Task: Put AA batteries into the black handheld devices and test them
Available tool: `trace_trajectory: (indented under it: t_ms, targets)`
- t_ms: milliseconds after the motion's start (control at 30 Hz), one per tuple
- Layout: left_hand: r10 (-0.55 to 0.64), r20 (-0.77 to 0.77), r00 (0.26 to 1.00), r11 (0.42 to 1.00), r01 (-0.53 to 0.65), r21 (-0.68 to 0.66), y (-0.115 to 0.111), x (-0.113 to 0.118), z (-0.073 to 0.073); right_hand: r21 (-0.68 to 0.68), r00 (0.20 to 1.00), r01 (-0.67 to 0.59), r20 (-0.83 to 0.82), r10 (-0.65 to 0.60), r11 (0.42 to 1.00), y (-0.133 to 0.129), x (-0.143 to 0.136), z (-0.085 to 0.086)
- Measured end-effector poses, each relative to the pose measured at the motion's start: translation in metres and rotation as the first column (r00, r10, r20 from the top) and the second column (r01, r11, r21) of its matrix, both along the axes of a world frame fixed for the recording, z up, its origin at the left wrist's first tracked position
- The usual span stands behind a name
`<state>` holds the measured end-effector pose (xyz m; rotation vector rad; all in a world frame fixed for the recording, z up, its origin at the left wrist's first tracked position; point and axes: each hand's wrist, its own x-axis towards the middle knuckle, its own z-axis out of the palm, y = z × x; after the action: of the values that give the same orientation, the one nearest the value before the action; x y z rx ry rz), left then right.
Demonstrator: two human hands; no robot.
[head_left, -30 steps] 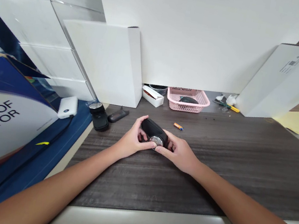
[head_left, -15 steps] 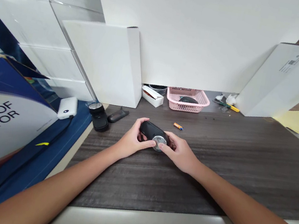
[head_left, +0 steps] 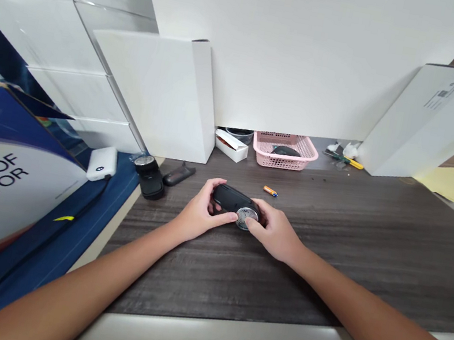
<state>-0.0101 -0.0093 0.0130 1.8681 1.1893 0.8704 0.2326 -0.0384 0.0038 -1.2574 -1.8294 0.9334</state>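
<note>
Both hands grasp one black device (head_left: 231, 196), which is at the middle of the tabletop (head_left: 209, 272), directly in front of the person; whether its underside touches the surface I cannot tell. The left hand (head_left: 204, 210) is closed around its left end, forefinger along the far upper edge, thumb reaching across the near side to the rim of a round, perforated metal disc (head_left: 246, 212). The right hand (head_left: 273, 228) grips the right end, thumb laid on the disc, the other fingers partly hidden behind the body. The device lies at a slant, its disc end nearer the person

Just beyond the right hand lies a small orange cylinder (head_left: 270, 191) with a blue end. Left of the hands, near the tabletop's edge, a second black device (head_left: 151, 177) stands upright, silver top upward, beside a dark cover (head_left: 179, 174). Farther back, a pink basket (head_left: 283, 165) holds a dark piece (head_left: 286, 151), with a small white box (head_left: 231, 146) to its left and a yellow-handled tool (head_left: 355, 164) to its right
</note>
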Motion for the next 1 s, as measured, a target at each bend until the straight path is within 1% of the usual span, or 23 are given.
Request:
trace_trajectory:
  t_ms: [167, 333, 600, 800, 900, 1000]
  targets:
    - [0.037, -0.065, 0.997, 0.998, -0.033, 0.054, -0.0031, 0.0019, 0.0026, -0.001, 0.998, 0.011, 0.054, -0.011, 1.000, -0.0020, -0.0002, 0.0062]
    - [0.051, -0.135, 0.990, 0.997, -0.042, 0.072, -0.0055, 0.0014, 0.0033, 0.007, 0.995, 0.033, 0.099, -0.033, 0.999, -0.0040, -0.0014, 0.0091]
    - [0.037, -0.162, 0.986, 0.997, -0.026, 0.067, -0.0068, 0.0007, 0.0050, 0.018, 0.993, 0.026, 0.112, -0.028, 0.999, -0.0045, -0.0026, 0.0079]
    - [0.035, -0.174, 0.984, 0.998, -0.025, 0.059, -0.0073, -0.0003, 0.0065, 0.026, 0.997, -0.001, 0.075, -0.001, 1.000, -0.0032, -0.0009, 0.0044]
    - [0.035, -0.202, 0.979, 0.990, -0.006, 0.141, -0.0070, -0.0008, 0.0075, 0.027, 0.999, -0.042, 0.017, 0.042, 0.999, -0.0021, -0.0003, 0.0029]
    - [-0.007, -0.208, 0.978, 0.961, 0.064, 0.268, -0.0064, -0.0007, 0.0094, 0.043, 0.996, -0.076, -0.036, 0.078, 0.996, -0.0011, 0.0001, 0.0021]
